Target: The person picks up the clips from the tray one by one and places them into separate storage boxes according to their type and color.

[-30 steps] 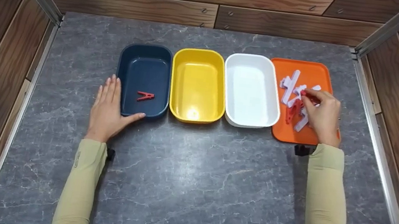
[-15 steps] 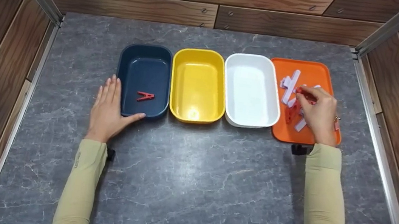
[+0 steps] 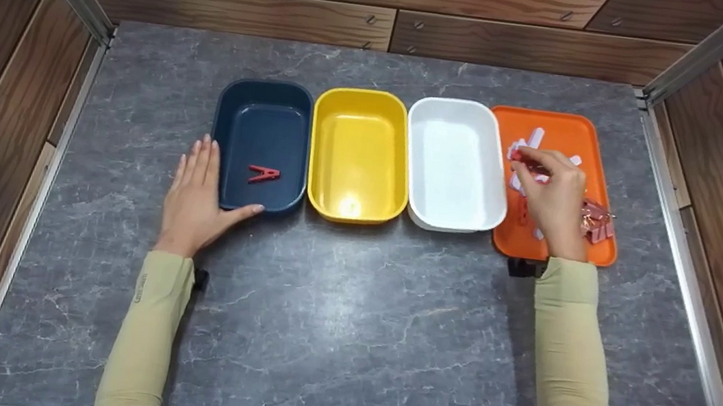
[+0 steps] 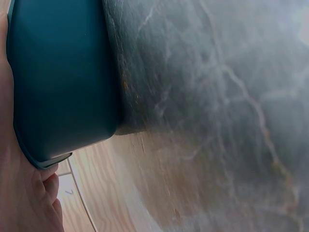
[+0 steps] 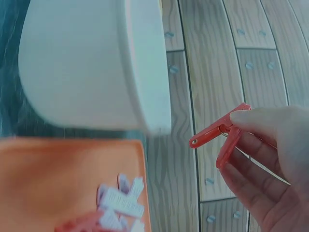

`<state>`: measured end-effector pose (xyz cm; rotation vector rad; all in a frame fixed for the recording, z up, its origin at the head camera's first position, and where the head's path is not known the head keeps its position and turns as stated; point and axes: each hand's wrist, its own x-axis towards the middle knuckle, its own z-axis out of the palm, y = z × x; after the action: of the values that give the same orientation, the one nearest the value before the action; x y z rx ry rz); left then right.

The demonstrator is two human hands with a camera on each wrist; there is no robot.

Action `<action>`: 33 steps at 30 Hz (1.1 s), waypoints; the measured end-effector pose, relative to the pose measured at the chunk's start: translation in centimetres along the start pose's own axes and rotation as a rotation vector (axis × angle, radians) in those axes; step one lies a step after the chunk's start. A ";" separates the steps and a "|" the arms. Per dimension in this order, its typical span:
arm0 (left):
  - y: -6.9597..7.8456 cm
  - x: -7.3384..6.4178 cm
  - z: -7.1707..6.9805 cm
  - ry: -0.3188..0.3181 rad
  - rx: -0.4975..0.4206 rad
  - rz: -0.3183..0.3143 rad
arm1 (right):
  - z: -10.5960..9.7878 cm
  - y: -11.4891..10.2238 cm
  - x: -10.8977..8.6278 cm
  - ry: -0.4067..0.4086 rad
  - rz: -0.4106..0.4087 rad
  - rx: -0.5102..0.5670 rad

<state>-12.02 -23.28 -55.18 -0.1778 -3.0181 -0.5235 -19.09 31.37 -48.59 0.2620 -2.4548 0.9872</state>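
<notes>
My right hand point(image 3: 552, 192) pinches a red clothespin point(image 5: 222, 130) between thumb and fingers, raised over the orange tray point(image 3: 502, 237). Beneath it on the tray lie several pale lilac bag clips point(image 5: 123, 200) and another red clothespin point(image 5: 79, 223), partly covered by the hand in the head view. My left hand point(image 3: 193, 199) lies with straight fingers along the left side of the dark blue bin point(image 3: 267, 91), its thumb on the front rim. Inside that bin rests one red clothespin point(image 3: 263, 175).
A yellow bin point(image 3: 360, 154) and a white bin point(image 3: 455, 166) stand in a row between the blue bin and the tray. Copper-coloured binder clips point(image 3: 597, 221) lie at the tray's right side. Wood-patterned panels point(image 3: 233, 8) wall the grey table point(image 3: 331, 337) at the back and sides.
My right hand has lifted the red clothespin and shifted left over the tray, uncovering the copper-coloured binder clips. The left hand has stayed in place.
</notes>
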 end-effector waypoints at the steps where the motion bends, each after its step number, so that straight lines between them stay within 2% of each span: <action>1: 0.0 0.0 0.0 0.000 0.001 0.000 | 0.2 -0.2 0.0 -0.003 -0.006 0.007; 9: 0.0 0.0 0.0 0.009 0.004 0.004 | 1.4 -2.0 0.0 0.010 -0.079 0.079; 23: 0.0 0.0 0.0 0.017 -0.001 0.016 | 3.3 -4.2 0.0 -0.080 -0.140 0.136; 33: -0.1 0.0 0.1 0.018 -0.001 0.016 | 4.4 -5.5 0.4 -0.070 -0.168 0.218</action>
<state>-12.00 -23.33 -55.33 -0.1961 -2.9964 -0.5224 -19.17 24.36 -47.85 0.5744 -2.3411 1.1892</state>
